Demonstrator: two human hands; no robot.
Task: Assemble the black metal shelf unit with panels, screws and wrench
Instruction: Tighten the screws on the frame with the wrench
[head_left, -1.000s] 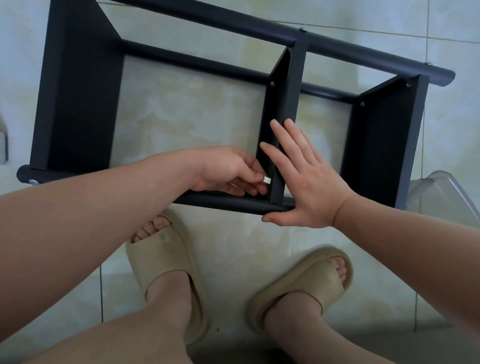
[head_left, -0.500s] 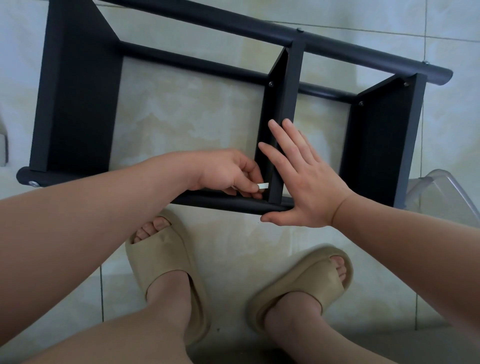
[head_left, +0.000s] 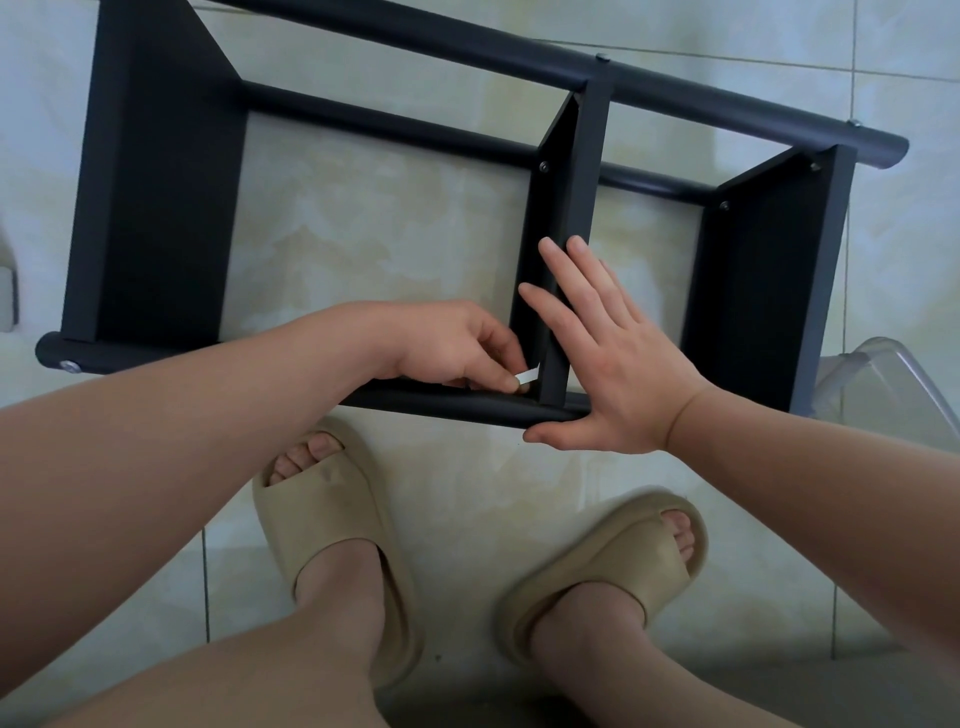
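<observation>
While a person stands over a pale tiled floor (head_left: 363, 249), the black metal shelf unit (head_left: 363, 118) lies on its side just ahead of the feet, round rails running left to right and three flat panels standing on edge between them. Its widest panel (head_left: 156, 208) is at the left, a narrow middle panel (head_left: 571, 208) stands right of centre, and a third panel (head_left: 769, 270) closes the right end, near a clear plastic object (head_left: 883, 374) at the frame's edge. Both feet wear beige sandals (head_left: 322, 509), planted just short of the near rail (head_left: 441, 405). The right hand (head_left: 613, 374) lies flat against the right side of the middle panel, fingers straight and slightly spread, thumb along the near rail. The left hand (head_left: 447, 348) is on the other side of that panel, down where it meets the near rail, its fingers curled and pinching a small silvery wrench (head_left: 529, 375) between thumb and forefinger, the tool's free end at the panel's foot. Screw heads (head_left: 544, 167) show at the far ends of the middle and right panels.
</observation>
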